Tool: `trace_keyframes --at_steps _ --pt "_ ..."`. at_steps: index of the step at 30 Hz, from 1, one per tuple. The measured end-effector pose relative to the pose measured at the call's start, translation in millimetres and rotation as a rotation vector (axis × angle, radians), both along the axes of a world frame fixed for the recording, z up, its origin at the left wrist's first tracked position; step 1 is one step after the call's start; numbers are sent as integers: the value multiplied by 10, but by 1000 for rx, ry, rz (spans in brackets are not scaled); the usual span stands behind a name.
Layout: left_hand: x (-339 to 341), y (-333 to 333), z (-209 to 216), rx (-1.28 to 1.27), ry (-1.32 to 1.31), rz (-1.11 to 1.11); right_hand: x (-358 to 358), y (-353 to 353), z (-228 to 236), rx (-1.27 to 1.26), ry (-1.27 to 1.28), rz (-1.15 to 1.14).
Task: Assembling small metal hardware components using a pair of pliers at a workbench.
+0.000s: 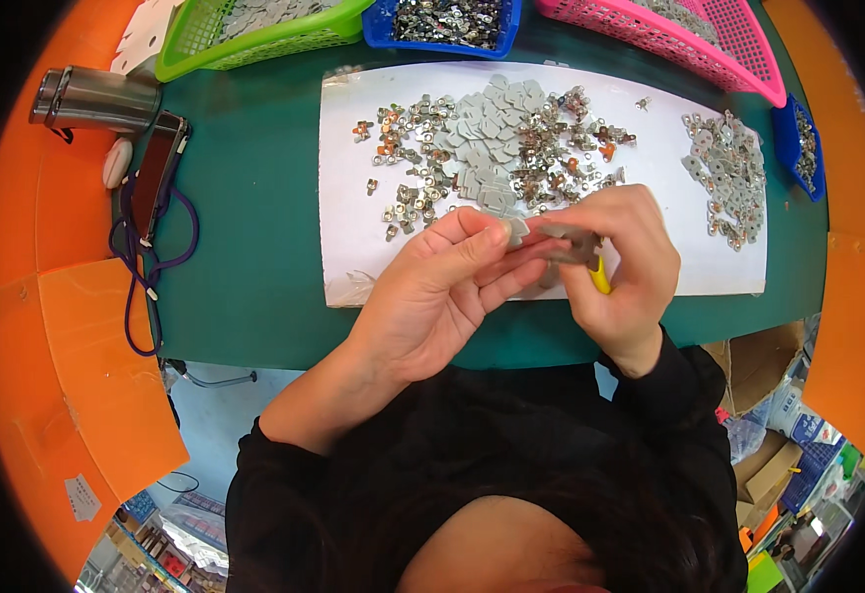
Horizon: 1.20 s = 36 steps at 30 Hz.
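Note:
Between the thumb and fingers of my left hand (432, 282) is a small flat grey piece (518, 231). My right hand (630, 267) is closed round a pair of pliers with a yellow grip (600, 277); their metal head points left toward the grey piece. Whether the jaws touch the piece I cannot tell. Just beyond both hands lies a heap of flat grey pieces (496, 124) on a white board (669, 267). Small metal fittings (408, 133) are scattered on its left, with more fittings (561, 163) on its right, some copper-coloured.
On the board's right is a pile of joined pieces (729, 178). Along the far edge stand a green basket (254, 54), a blue bin (442, 49) and a pink basket (689, 64). A small blue tray (798, 148) is far right. A steel flask (96, 99) and a corded phone (156, 178) lie left.

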State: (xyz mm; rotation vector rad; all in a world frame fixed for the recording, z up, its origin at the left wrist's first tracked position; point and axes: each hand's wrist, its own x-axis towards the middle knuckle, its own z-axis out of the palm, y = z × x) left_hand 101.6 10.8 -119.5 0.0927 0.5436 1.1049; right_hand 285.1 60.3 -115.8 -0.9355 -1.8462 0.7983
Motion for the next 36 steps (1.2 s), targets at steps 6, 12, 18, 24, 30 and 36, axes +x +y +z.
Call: trace_keyframes --at_steps 6,12,18,24,30,36 --pt "-22 0 -21 18 -77 -16 13 26 35 302 -226 64" --pt "21 -12 34 -62 15 -2 -5 -22 29 -102 -56 69" --pt "19 -26 66 3 43 -3 16 -24 55 -99 -7 91" --pt "-22 -52 1 82 88 43 8 -64 88 -260 86 53" --pt "52 -51 97 290 501 141 -40 -99 224 -521 276 159" --pt "116 -86 138 486 765 264 -84 -116 226 -673 543 212"
